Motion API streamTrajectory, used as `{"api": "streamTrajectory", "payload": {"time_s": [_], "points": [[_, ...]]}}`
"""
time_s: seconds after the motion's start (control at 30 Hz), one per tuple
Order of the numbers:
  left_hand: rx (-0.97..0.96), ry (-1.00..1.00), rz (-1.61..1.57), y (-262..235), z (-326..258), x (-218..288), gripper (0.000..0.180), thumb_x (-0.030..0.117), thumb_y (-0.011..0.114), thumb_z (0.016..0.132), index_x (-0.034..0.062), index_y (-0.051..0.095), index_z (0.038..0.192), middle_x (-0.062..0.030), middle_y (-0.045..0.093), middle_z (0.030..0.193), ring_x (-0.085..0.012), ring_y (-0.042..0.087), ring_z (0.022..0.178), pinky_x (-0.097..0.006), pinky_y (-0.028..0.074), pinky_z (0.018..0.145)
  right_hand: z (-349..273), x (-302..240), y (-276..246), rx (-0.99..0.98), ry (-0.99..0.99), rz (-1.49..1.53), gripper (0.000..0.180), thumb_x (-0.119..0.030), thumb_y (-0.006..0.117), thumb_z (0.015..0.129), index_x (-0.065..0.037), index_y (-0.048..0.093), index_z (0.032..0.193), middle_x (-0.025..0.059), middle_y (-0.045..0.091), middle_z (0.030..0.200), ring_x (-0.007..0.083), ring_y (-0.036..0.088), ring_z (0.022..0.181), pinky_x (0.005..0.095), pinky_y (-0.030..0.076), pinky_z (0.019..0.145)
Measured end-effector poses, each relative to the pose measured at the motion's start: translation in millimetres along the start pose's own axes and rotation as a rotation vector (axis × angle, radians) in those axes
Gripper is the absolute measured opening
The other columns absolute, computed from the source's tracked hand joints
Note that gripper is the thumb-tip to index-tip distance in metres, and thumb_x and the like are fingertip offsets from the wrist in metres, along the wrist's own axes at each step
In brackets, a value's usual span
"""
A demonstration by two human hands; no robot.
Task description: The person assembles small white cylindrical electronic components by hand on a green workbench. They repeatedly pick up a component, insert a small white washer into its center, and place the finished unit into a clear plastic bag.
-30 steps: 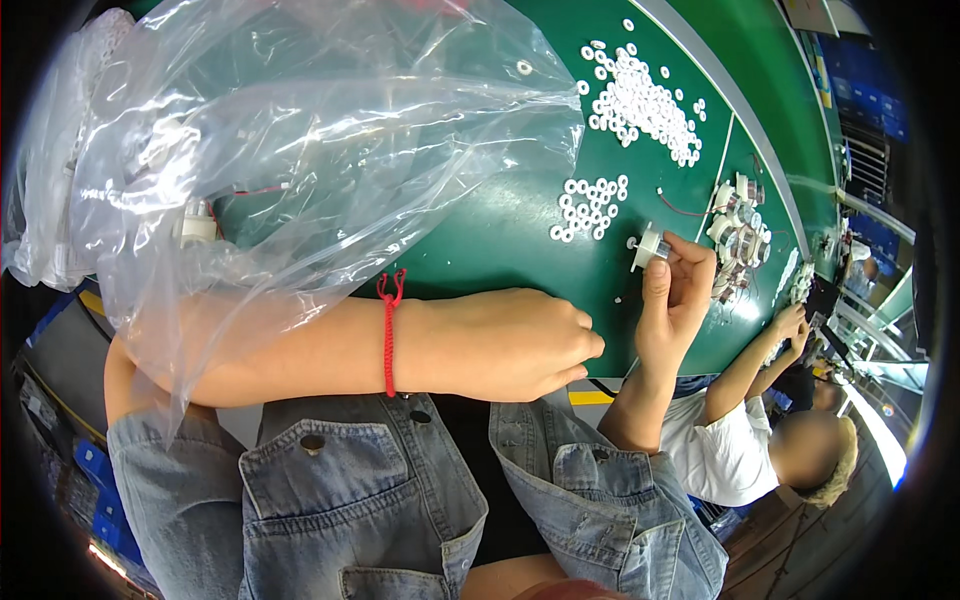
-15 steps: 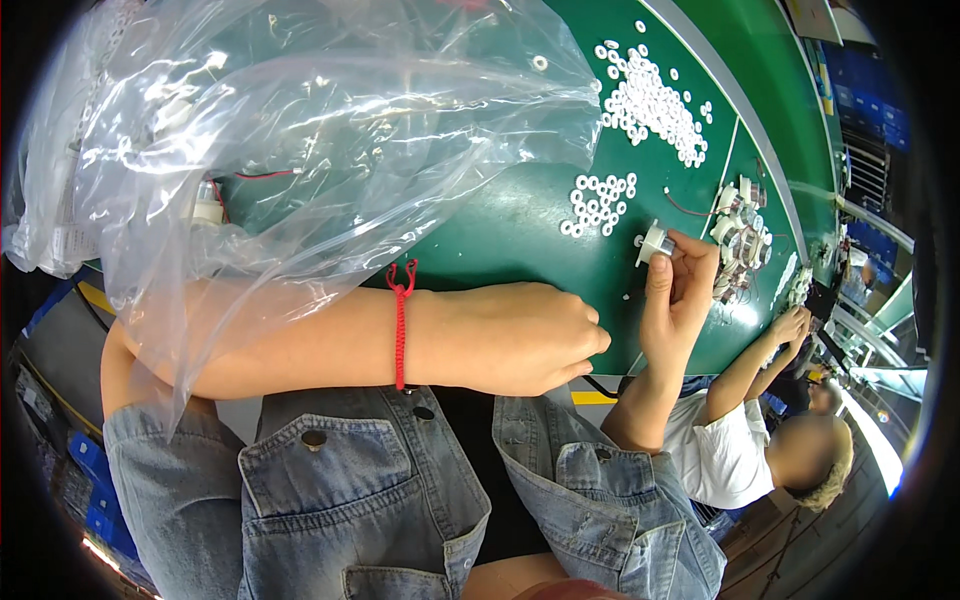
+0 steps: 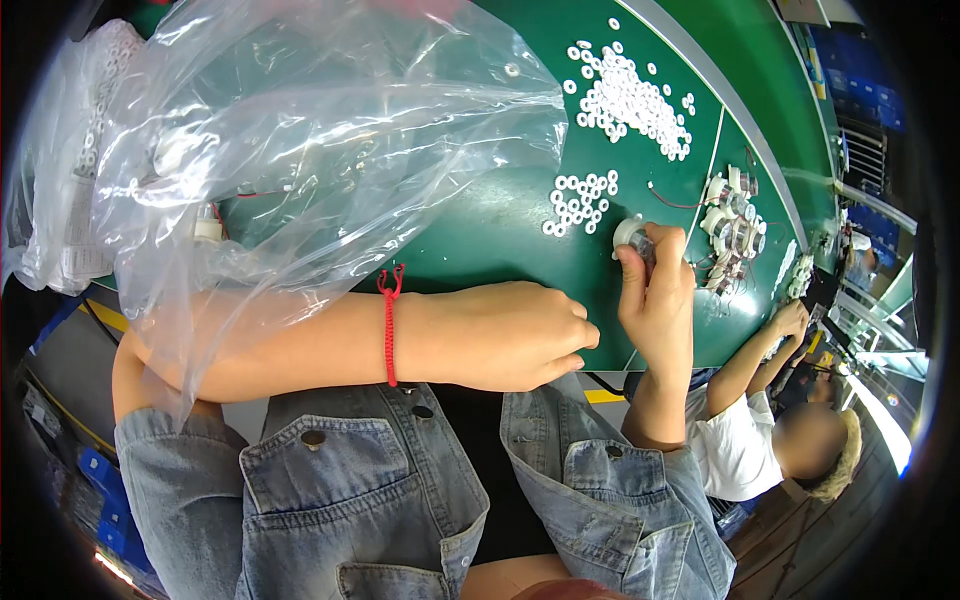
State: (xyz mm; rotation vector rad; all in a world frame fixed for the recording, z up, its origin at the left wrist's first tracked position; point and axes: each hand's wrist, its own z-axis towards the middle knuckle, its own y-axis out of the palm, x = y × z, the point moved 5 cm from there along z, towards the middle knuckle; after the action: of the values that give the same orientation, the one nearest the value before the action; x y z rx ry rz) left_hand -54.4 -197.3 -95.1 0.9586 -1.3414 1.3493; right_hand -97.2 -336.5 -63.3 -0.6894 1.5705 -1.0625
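The right hand [image 3: 655,300] pinches a small grey-white cylindrical part [image 3: 632,236] between thumb and fingertips, held upright just above the near edge of the green table [image 3: 500,215]. The left hand [image 3: 505,335] lies curled at that same edge, fingers folded in — whether anything sits inside them I cannot tell; a red string bracelet [image 3: 388,325] circles its wrist.

The part looks light, hard and smooth — probably easy to fumble, so a grip round its barrel seems safest, clear of any thin wires.

Just beyond the part lies a small cluster of white rings [image 3: 580,203]; farther back, a larger heap [image 3: 630,95]. To its right sits a group of similar wired parts [image 3: 732,225]. Left of it, a big clear plastic bag [image 3: 300,150] sprawls over the table, crumpled, slippery, unlabelled. A co-worker [image 3: 760,440] sits at the right.
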Motion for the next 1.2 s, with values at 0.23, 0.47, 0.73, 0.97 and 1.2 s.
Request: {"api": "streamTrajectory", "payload": {"time_s": [0.23, 0.47, 0.73, 0.97, 1.2], "points": [[0.015, -0.017, -0.042, -0.2, -0.3, -0.2, 0.025, 0.017, 0.057, 0.095, -0.0027, 0.063, 0.108, -0.0173, 0.065, 0.097, -0.0345, 0.065, 0.087, -0.043, 0.052, 0.077, 3.6, -6.5, 1.6, -0.012, 0.0, 0.01, 0.022, -0.006, 0.064, 0.09, -0.001, 0.043, 0.096, 0.0237, 0.06, 0.079, 0.0467, 0.06, 0.068, 0.0486, 0.045, 0.054], [0.032, -0.008, -0.03, -0.8, -0.3, 2.0, 0.025, 0.017, 0.056, 0.095, -0.002, 0.064, 0.109, -0.0171, 0.066, 0.097, -0.0341, 0.065, 0.086, -0.043, 0.052, 0.076, 7.7, -2.5, 0.5, -0.065, 0.073, 0.112, 0.025, -0.004, 0.062, 0.09, -0.001, 0.039, 0.097, 0.0252, 0.06, 0.082, 0.0481, 0.059, 0.072, 0.0499, 0.044, 0.056], [0.03, 0.002, -0.023, 1.2, 0.0, 2.0, 0.025, 0.017, 0.057, 0.095, -0.0014, 0.065, 0.109, -0.017, 0.066, 0.096, -0.0338, 0.065, 0.085, -0.043, 0.053, 0.075, 1.2, -4.3, 2.8, -0.026, 0.033, 0.07, 0.021, -0.006, 0.06, 0.093, -0.001, 0.041, 0.101, 0.0234, 0.06, 0.083, 0.0448, 0.061, 0.071, 0.0472, 0.046, 0.057], [0.094, -0.013, -0.222, -14.1, 7.0, 4.3, 0.023, 0.017, 0.058, 0.095, 0.0002, 0.066, 0.11, -0.0166, 0.069, 0.1, -0.0304, 0.068, 0.086, -0.038, 0.054, 0.076, -10.1, 22.5, 2.1, -0.038, 0.201, 1.552, 0.025, -0.029, 0.04, 0.106, -0.005, 0.042, 0.113, 0.0001, 0.038, 0.067, 0.009, 0.032, 0.05, 0.0251, 0.025, 0.045], [0.123, -0.05, -0.256, -16.6, 7.7, 6.6, 0.023, 0.017, 0.058, 0.097, 0.0009, 0.067, 0.111, -0.0144, 0.07, 0.092, -0.0212, 0.069, 0.077, -0.033, 0.055, 0.07, -9.4, 9.3, -2.5, -0.229, 0.045, 1.892, 0.031, -0.035, 0.041, 0.105, -0.005, 0.043, 0.114, 0.0019, 0.037, 0.066, 0.0088, 0.033, 0.05, 0.0255, 0.024, 0.045]]}}
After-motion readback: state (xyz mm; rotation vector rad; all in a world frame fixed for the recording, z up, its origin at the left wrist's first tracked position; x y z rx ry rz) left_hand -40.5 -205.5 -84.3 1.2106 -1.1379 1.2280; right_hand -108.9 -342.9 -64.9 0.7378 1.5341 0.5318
